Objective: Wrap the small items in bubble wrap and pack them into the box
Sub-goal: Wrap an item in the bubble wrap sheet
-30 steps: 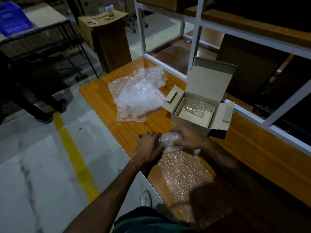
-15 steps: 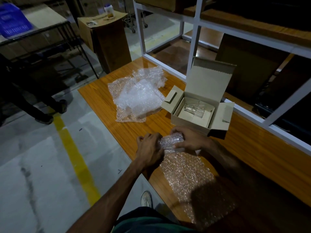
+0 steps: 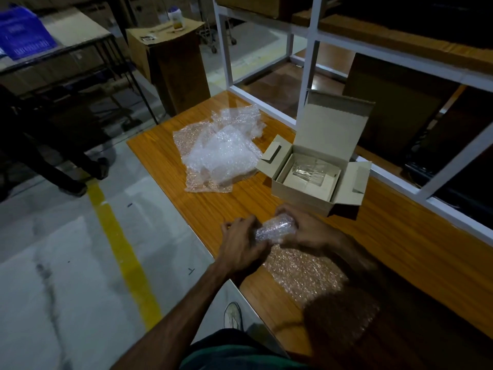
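Wooden table [image 3: 400, 236] runs from near right to mid-frame; its near right corner is lost in deep shadow. White shelf frame [image 3: 309, 57] stands along the far edge, its upper part cut off by the frame; contents behind it too dark to make out.

Loose heap of bubble wrap [image 3: 221, 153] lies on the table's far left end, just left of the box. Flat sheet of bubble wrap [image 3: 301, 273] is spread near the front edge, its near end fading into shadow.

Cardboard box [image 3: 306, 198] sits open, lid upright, side flaps out. Something clear and glassy [image 3: 310, 170] lies inside; shape hard to tell.

Wrapped item [image 3: 276, 229], a small bundle rolled in bubble wrap, is at the sheet's far end, just in front of the box. Item itself hidden by wrap.

Left hand [image 3: 240, 244] grips the bundle's left end, fingers curled. Right hand [image 3: 306, 231] curls round the right end, fingertips hidden behind it.
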The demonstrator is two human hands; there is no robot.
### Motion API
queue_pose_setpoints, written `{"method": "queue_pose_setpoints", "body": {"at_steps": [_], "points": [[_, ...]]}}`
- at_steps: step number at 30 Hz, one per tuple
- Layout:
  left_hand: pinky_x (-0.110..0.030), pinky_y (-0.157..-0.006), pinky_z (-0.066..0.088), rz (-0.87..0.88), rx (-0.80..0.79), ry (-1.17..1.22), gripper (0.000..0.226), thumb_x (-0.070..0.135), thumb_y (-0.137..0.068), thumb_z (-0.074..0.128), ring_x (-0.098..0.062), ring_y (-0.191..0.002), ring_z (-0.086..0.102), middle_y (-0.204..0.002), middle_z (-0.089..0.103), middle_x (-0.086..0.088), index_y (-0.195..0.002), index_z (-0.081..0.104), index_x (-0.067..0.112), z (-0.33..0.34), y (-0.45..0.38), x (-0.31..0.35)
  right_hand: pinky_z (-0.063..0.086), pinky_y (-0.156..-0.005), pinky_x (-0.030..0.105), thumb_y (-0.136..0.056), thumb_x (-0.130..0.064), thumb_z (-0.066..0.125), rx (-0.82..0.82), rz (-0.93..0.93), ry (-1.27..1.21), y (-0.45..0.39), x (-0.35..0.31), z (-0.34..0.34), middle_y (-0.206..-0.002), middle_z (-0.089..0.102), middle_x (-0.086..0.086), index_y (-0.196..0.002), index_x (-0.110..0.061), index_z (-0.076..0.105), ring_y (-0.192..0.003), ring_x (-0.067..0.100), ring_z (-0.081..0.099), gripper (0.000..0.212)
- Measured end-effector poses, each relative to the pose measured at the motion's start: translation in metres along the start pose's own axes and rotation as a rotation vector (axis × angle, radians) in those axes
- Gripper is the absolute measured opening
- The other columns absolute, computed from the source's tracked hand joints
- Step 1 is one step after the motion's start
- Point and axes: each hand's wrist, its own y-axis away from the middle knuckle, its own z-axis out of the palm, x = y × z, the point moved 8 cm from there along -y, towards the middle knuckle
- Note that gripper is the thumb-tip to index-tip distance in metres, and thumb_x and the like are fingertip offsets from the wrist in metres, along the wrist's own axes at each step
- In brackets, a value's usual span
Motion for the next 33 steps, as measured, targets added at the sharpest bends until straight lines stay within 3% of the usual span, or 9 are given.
{"method": "queue_pose_setpoints", "body": {"at_steps": [3, 6, 12, 17, 20, 24, 26, 29, 33], "points": [[-0.039, -0.097, 0.030, 0.050, 0.000, -0.006, 0.044, 0.066, -0.086, 0.057, -0.010, -0.093, 0.048, -0.095, 0.059, 0.007, -0.107, 0.056, 0.027, -0.003, -0.002, 0.004, 0.061, -0.093, 0.047, -0.094, -0.043, 0.076, -0.022, 0.081, -0.014, 0.001, 0.006, -0.007, -0.136, 0.060, -0.007, -0.143, -0.044, 0.051, -0.111, 0.014, 0.066, 0.055], [-0.045, -0.100, 0.033, 0.128, -0.002, -0.065, 0.040, 0.056, -0.087, 0.067, -0.016, -0.102, 0.052, -0.106, 0.063, 0.002, -0.109, 0.057, 0.024, 0.000, -0.005, 0.010, 0.055, -0.099, 0.046, -0.085, -0.072, 0.068, -0.032, 0.175, 0.045, 0.000, 0.018, -0.010, -0.138, 0.061, -0.006, -0.145, -0.038, 0.055, -0.115, 0.013, 0.063, 0.070], [-0.044, -0.093, 0.036, 0.242, 0.084, -0.110, 0.032, 0.040, -0.089, 0.070, -0.020, -0.106, 0.053, -0.114, 0.058, -0.002, -0.109, 0.055, 0.021, 0.013, 0.013, 0.025, 0.059, -0.084, 0.037, -0.092, -0.032, 0.079, -0.137, 0.164, 0.038, 0.005, 0.017, -0.009, -0.125, 0.064, -0.005, -0.129, -0.033, 0.059, -0.104, 0.015, 0.067, 0.042], [-0.042, -0.094, 0.035, 0.147, 0.104, 0.005, 0.025, 0.039, -0.089, 0.065, -0.014, -0.107, 0.053, -0.112, 0.062, 0.007, -0.108, 0.063, 0.023, 0.003, 0.019, 0.018, 0.061, -0.076, 0.035, -0.084, -0.025, 0.086, -0.194, 0.139, 0.029, 0.013, 0.016, -0.005, -0.129, 0.060, -0.003, -0.126, -0.041, 0.054, -0.106, 0.019, 0.067, 0.056], [-0.036, -0.096, 0.028, 0.099, -0.027, -0.043, 0.052, 0.056, -0.090, 0.056, -0.012, -0.116, 0.051, -0.124, 0.066, 0.007, -0.131, 0.062, 0.024, 0.009, 0.012, 0.015, 0.061, -0.074, 0.034, -0.080, -0.020, 0.088, -0.204, 0.145, 0.006, 0.020, 0.019, 0.001, -0.130, 0.058, -0.004, -0.127, -0.046, 0.051, -0.106, 0.021, 0.067, 0.065], [-0.038, -0.094, 0.027, 0.090, -0.185, -0.106, 0.059, 0.064, -0.087, 0.045, -0.014, -0.116, 0.048, -0.117, 0.069, 0.004, -0.124, 0.068, 0.025, 0.016, 0.006, 0.017, 0.063, -0.075, 0.033, -0.082, -0.030, 0.088, -0.188, 0.133, -0.004, 0.024, 0.018, 0.002, -0.128, 0.060, -0.007, -0.126, -0.045, 0.053, -0.105, 0.018, 0.069, 0.058], [-0.036, -0.091, 0.024, 0.094, -0.186, -0.097, 0.070, 0.071, -0.081, 0.045, -0.012, -0.113, 0.047, -0.118, 0.068, 0.006, -0.126, 0.068, 0.023, 0.015, 0.005, 0.018, 0.064, -0.082, 0.040, -0.086, -0.044, 0.084, -0.141, 0.140, 0.011, 0.022, 0.016, -0.003, -0.130, 0.062, -0.006, -0.125, -0.046, 0.056, -0.107, 0.018, 0.069, 0.048], [-0.034, -0.086, 0.024, 0.124, -0.132, -0.052, 0.069, 0.073, -0.076, 0.052, -0.012, -0.106, 0.049, -0.114, 0.067, 0.009, -0.120, 0.068, 0.023, 0.015, 0.008, 0.022, 0.056, -0.098, 0.048, -0.085, -0.057, 0.080, -0.148, 0.179, 0.140, 0.018, 0.018, -0.008, -0.138, 0.058, -0.010, -0.136, -0.043, 0.056, -0.120, 0.019, 0.062, 0.058], [-0.031, -0.081, 0.021, 0.157, -0.064, -0.001, 0.063, 0.078, -0.078, 0.057, -0.012, -0.098, 0.047, -0.107, 0.064, 0.008, -0.112, 0.064, 0.025, 0.017, 0.013, 0.030, 0.056, -0.086, 0.039, -0.081, -0.049, 0.086, -0.186, 0.254, 0.132, 0.028, 0.022, -0.009, -0.126, 0.057, -0.010, -0.135, -0.034, 0.057, -0.109, 0.016, 0.062, 0.064]]}}
